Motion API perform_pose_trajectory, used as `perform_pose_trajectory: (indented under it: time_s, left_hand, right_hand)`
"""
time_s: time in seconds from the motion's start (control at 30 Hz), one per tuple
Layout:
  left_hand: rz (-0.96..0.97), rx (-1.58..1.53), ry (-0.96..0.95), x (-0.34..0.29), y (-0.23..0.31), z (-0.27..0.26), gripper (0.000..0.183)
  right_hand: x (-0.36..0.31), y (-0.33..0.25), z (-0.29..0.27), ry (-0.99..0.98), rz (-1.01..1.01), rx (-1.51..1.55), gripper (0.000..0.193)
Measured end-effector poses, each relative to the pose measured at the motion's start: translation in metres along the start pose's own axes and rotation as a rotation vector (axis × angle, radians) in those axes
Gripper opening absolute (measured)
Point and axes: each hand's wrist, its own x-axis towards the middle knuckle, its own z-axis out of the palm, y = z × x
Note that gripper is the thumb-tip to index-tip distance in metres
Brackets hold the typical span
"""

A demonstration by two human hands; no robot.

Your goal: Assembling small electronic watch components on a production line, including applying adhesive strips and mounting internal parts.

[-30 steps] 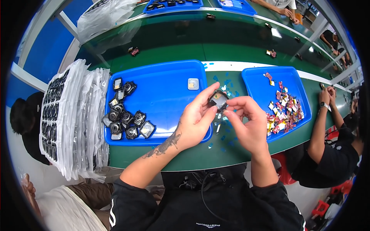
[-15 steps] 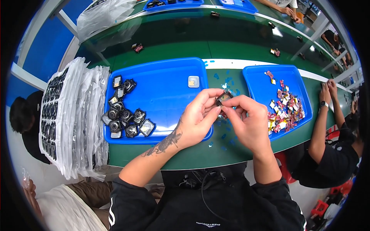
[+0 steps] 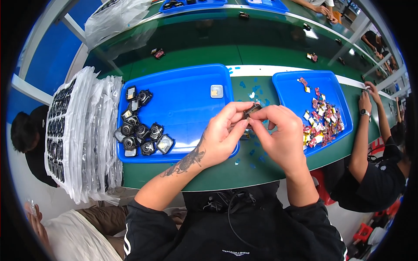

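Note:
Over the gap between two blue trays, my left hand (image 3: 224, 137) holds a small black watch case (image 3: 252, 109) between its thumb and fingers. My right hand (image 3: 281, 135) pinches at the near right edge of this same case, thumb and forefinger meeting there. Whether a smaller piece sits in that pinch is hidden by the fingertips. Left of my hands, the large blue tray (image 3: 187, 104) holds several similar black watch cases (image 3: 141, 130) in a heap along its left side. A clear square piece (image 3: 216, 91) lies near that tray's far right corner.
A smaller blue tray (image 3: 283, 87) at right holds many little circuit boards (image 3: 324, 122) with batteries. Blue film scraps (image 3: 257, 93) litter the green table (image 3: 209, 176). Stacked white trays of black parts (image 3: 82, 135) stand at left. A co-worker's arms (image 3: 363, 113) reach in at right.
The watch case has tilted, so less of its inside shows. Both my hands stay nearly in place, still gripping it. The co-worker's hands at right have moved.

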Motion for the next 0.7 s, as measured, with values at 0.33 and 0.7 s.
perform_pose_trajectory:
  time_s: [0.33,0.7]
  left_hand:
    - [-0.004,-0.107,0.002,-0.003,0.004,0.004,0.033]
    - [0.01,0.075,-0.012,-0.002,0.001,-0.001,0.031]
  right_hand:
    - [-0.001,-0.001,0.004,0.094,0.142,0.177,0.031]
    - [-0.002,0.012,0.006,0.022,0.222,0.369,0.029]
